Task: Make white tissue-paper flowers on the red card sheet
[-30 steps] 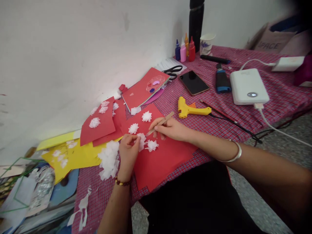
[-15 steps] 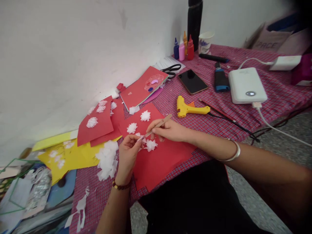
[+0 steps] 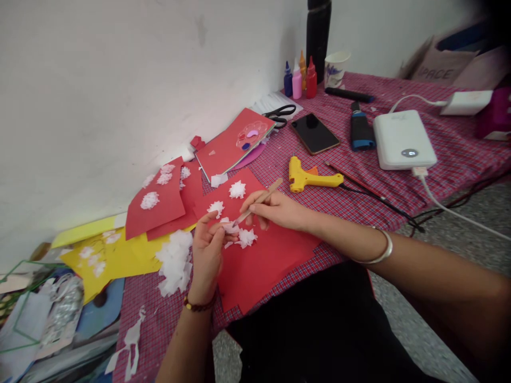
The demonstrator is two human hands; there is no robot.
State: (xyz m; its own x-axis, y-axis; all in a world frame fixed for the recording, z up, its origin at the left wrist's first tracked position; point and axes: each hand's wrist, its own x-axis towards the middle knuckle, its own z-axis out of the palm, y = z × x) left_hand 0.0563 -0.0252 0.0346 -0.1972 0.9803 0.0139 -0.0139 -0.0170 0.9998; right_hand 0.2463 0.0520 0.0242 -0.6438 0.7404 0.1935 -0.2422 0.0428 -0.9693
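My left hand (image 3: 207,247) pinches a small piece of white tissue paper (image 3: 229,227) between thumb and fingers. Held like a pen in my right hand (image 3: 275,209) is a wooden craft stick (image 3: 271,190), its lower end meeting the tissue piece. Both hands hover over a red paper sheet (image 3: 263,271). On that sheet sit ruffled white paper flowers, one at the top (image 3: 237,189), one beside my left fingers (image 3: 216,208) and one just below the stick's tip (image 3: 246,238). Left of my left hand lies a heap of white tissue pieces (image 3: 175,263).
A yellow glue gun (image 3: 313,178) lies right of the sheet, near a phone (image 3: 315,133) and a white power bank (image 3: 405,139). Red sheets with white flowers (image 3: 159,213) and yellow paper (image 3: 120,260) lie left. Paint bottles (image 3: 297,82) and scissors (image 3: 281,113) are behind.
My left fingers have loosened and lifted slightly, showing more of the tissue piece. The craft stick has tilted and shifted a little upward in my right hand.
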